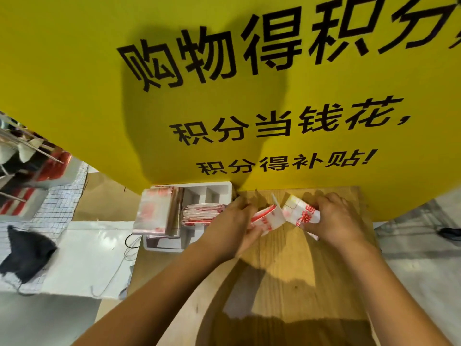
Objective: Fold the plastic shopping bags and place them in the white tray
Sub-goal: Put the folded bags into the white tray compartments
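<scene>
A white plastic shopping bag (284, 216) with red print is folded into a narrow strip and bent in the middle over the wooden table (299, 283). My left hand (234, 223) grips its left end and my right hand (336, 218) grips its right end. The white tray (217, 189) stands just left of my left hand, against the yellow board. Folded bags (202, 214) are stacked in its middle compartment. A pile of flat bags (154, 211) lies over the tray's left side.
A big yellow sign (224, 83) with black characters rises directly behind the table. To the left lie a white sheet (87, 258), a dark cloth (25, 255), a checked cloth (57, 201) and thin cords. Grey floor shows on the right.
</scene>
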A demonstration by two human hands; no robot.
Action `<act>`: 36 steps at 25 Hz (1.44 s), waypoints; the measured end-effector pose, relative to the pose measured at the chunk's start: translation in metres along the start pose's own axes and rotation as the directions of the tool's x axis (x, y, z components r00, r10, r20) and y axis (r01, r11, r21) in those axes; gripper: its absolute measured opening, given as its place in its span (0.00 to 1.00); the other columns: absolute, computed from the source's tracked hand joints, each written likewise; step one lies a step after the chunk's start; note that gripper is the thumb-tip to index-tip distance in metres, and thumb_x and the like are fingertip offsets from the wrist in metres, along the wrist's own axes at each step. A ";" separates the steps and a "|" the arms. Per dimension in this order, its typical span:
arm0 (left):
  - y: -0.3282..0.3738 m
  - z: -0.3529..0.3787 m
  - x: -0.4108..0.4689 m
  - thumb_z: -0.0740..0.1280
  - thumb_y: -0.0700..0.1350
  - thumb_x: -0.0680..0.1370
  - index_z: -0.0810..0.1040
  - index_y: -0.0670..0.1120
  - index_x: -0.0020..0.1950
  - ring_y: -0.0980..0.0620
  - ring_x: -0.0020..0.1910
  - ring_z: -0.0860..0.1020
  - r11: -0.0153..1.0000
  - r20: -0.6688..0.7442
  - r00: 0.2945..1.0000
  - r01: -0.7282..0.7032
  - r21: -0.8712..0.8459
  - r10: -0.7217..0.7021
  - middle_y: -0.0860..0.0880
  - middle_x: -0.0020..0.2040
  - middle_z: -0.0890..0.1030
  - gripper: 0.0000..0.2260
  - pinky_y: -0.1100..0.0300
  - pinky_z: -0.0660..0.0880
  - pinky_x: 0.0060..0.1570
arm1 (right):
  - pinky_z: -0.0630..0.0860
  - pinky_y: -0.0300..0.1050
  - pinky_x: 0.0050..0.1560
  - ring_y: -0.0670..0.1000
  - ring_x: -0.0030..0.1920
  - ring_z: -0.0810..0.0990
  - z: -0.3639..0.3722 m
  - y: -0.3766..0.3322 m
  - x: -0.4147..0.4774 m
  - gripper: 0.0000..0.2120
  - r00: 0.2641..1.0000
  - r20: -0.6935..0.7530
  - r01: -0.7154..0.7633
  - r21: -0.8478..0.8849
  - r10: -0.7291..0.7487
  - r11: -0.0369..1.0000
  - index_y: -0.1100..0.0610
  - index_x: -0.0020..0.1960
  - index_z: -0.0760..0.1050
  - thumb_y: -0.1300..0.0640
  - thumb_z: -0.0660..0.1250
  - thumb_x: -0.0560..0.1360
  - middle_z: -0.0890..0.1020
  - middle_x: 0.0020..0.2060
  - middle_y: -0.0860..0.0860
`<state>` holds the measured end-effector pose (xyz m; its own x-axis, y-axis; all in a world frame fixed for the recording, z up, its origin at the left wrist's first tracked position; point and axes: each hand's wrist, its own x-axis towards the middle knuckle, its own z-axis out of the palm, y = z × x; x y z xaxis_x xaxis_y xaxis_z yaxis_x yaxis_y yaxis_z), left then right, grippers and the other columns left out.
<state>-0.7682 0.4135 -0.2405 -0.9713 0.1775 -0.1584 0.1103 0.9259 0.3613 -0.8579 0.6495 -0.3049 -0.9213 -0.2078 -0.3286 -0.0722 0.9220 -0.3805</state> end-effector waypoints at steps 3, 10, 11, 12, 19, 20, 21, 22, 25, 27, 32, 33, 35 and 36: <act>-0.010 -0.004 -0.027 0.66 0.59 0.77 0.79 0.44 0.56 0.51 0.59 0.76 0.989 -0.108 0.993 -0.052 -0.139 0.037 0.46 0.63 0.75 0.19 0.59 0.77 0.54 | 0.68 0.45 0.40 0.55 0.47 0.76 0.001 -0.016 -0.015 0.19 1.000 0.006 0.003 0.240 -0.004 0.971 0.53 0.52 0.72 0.52 0.78 0.69 0.80 0.51 0.54; -0.038 -0.030 -0.104 0.70 0.47 0.77 0.65 0.61 0.65 0.59 0.46 0.78 0.969 -0.101 0.992 0.044 -0.244 -0.070 0.57 0.51 0.78 0.22 0.66 0.72 0.43 | 0.67 0.35 0.36 0.46 0.43 0.77 -0.008 -0.103 -0.053 0.07 0.929 -0.169 0.370 0.339 -0.330 0.865 0.47 0.48 0.74 0.55 0.72 0.75 0.80 0.42 0.41; -0.043 -0.034 -0.111 0.71 0.47 0.77 0.61 0.63 0.71 0.62 0.45 0.76 0.970 -0.097 0.990 0.083 -0.226 -0.107 0.58 0.51 0.76 0.28 0.72 0.70 0.43 | 0.67 0.38 0.36 0.47 0.43 0.77 -0.007 -0.115 -0.054 0.07 0.913 -0.174 0.406 0.318 -0.369 0.856 0.47 0.47 0.74 0.55 0.72 0.75 0.79 0.41 0.42; -0.049 -0.037 -0.118 0.71 0.45 0.77 0.55 0.65 0.75 0.65 0.47 0.76 0.968 -0.087 0.987 0.115 -0.221 -0.137 0.59 0.53 0.75 0.35 0.76 0.69 0.43 | 0.65 0.38 0.34 0.48 0.41 0.77 -0.007 -0.128 -0.055 0.07 0.903 -0.175 0.428 0.284 -0.393 0.858 0.47 0.47 0.73 0.55 0.71 0.75 0.78 0.39 0.42; -0.098 -0.053 -0.157 0.65 0.46 0.80 0.51 0.68 0.78 0.51 0.62 0.74 0.993 -0.002 0.997 0.083 -0.081 -0.083 0.52 0.68 0.69 0.34 0.55 0.76 0.54 | 0.72 0.46 0.38 0.57 0.46 0.81 0.008 -0.202 -0.042 0.10 0.853 -0.261 0.452 -0.064 -0.452 0.890 0.49 0.60 0.77 0.56 0.66 0.78 0.83 0.47 0.52; -0.102 -0.054 -0.159 0.66 0.46 0.80 0.57 0.65 0.77 0.51 0.64 0.73 0.990 -0.010 0.996 0.084 -0.114 -0.085 0.52 0.69 0.69 0.30 0.53 0.75 0.58 | 0.73 0.46 0.39 0.57 0.46 0.81 0.010 -0.205 -0.037 0.10 0.858 -0.258 0.442 -0.072 -0.445 0.894 0.50 0.59 0.78 0.56 0.66 0.78 0.83 0.47 0.52; -0.108 -0.055 -0.161 0.66 0.46 0.80 0.62 0.62 0.75 0.52 0.66 0.72 0.985 -0.028 0.996 0.084 -0.153 -0.090 0.53 0.69 0.69 0.27 0.52 0.75 0.61 | 0.74 0.47 0.40 0.58 0.47 0.81 0.013 -0.209 -0.033 0.10 0.865 -0.241 0.434 -0.075 -0.439 0.898 0.50 0.60 0.78 0.56 0.66 0.78 0.83 0.48 0.53; -0.114 -0.055 -0.163 0.67 0.45 0.79 0.65 0.59 0.73 0.53 0.66 0.72 0.980 -0.055 0.995 0.076 -0.185 -0.087 0.53 0.69 0.69 0.24 0.52 0.74 0.62 | 0.75 0.48 0.41 0.58 0.48 0.81 0.017 -0.213 -0.030 0.11 0.875 -0.216 0.427 -0.075 -0.433 0.901 0.50 0.60 0.78 0.56 0.66 0.78 0.84 0.49 0.53; -0.127 -0.053 -0.162 0.67 0.46 0.80 0.68 0.53 0.69 0.56 0.63 0.73 0.972 -0.076 0.995 0.040 -0.231 -0.059 0.53 0.69 0.70 0.19 0.56 0.75 0.59 | 0.77 0.49 0.46 0.58 0.52 0.81 0.024 -0.222 -0.022 0.14 0.892 -0.135 0.429 -0.050 -0.432 0.902 0.48 0.63 0.78 0.55 0.67 0.78 0.83 0.53 0.53; -0.133 -0.052 -0.157 0.66 0.47 0.80 0.68 0.52 0.69 0.58 0.60 0.75 0.963 -0.059 0.996 0.042 -0.265 -0.059 0.54 0.66 0.74 0.18 0.57 0.76 0.57 | 0.78 0.49 0.48 0.57 0.53 0.80 0.027 -0.225 -0.017 0.14 0.885 -0.088 0.454 -0.052 -0.457 0.889 0.47 0.63 0.78 0.54 0.68 0.78 0.83 0.54 0.52; -0.143 -0.049 -0.133 0.66 0.46 0.77 0.71 0.55 0.72 0.57 0.61 0.74 0.963 -0.100 0.995 -0.029 -0.269 0.002 0.53 0.64 0.77 0.22 0.63 0.74 0.56 | 0.77 0.49 0.49 0.56 0.53 0.80 0.027 -0.220 -0.013 0.14 0.867 -0.052 0.495 -0.017 -0.495 0.869 0.46 0.62 0.77 0.54 0.68 0.77 0.84 0.53 0.50; -0.145 -0.048 -0.127 0.66 0.46 0.77 0.73 0.54 0.71 0.57 0.61 0.74 0.965 -0.119 0.993 -0.053 -0.258 0.022 0.53 0.65 0.76 0.21 0.66 0.72 0.54 | 0.77 0.48 0.47 0.55 0.52 0.80 0.027 -0.219 -0.013 0.13 0.862 -0.054 0.504 -0.011 -0.504 0.864 0.45 0.61 0.77 0.54 0.68 0.77 0.84 0.52 0.50; -0.148 -0.044 -0.117 0.66 0.47 0.78 0.76 0.51 0.68 0.55 0.63 0.73 0.971 -0.154 0.986 -0.103 -0.216 0.070 0.50 0.67 0.73 0.17 0.68 0.69 0.54 | 0.72 0.44 0.44 0.55 0.51 0.80 0.029 -0.216 -0.012 0.12 0.846 -0.054 0.531 0.007 -0.530 0.847 0.45 0.59 0.78 0.55 0.68 0.77 0.84 0.50 0.50; -0.149 -0.041 -0.112 0.66 0.48 0.79 0.77 0.50 0.66 0.52 0.64 0.73 0.980 -0.160 0.982 -0.122 -0.160 0.096 0.49 0.70 0.71 0.16 0.65 0.70 0.56 | 0.71 0.43 0.43 0.54 0.51 0.80 0.029 -0.216 -0.012 0.12 0.838 -0.060 0.545 0.017 -0.543 0.838 0.45 0.59 0.78 0.56 0.68 0.77 0.84 0.49 0.50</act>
<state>-0.6843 0.2418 -0.2394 -0.9774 0.2099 0.0262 0.1926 0.8319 0.5205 -0.8205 0.4430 -0.2442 -0.7555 -0.6550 -0.0166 -0.5559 0.6542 -0.5128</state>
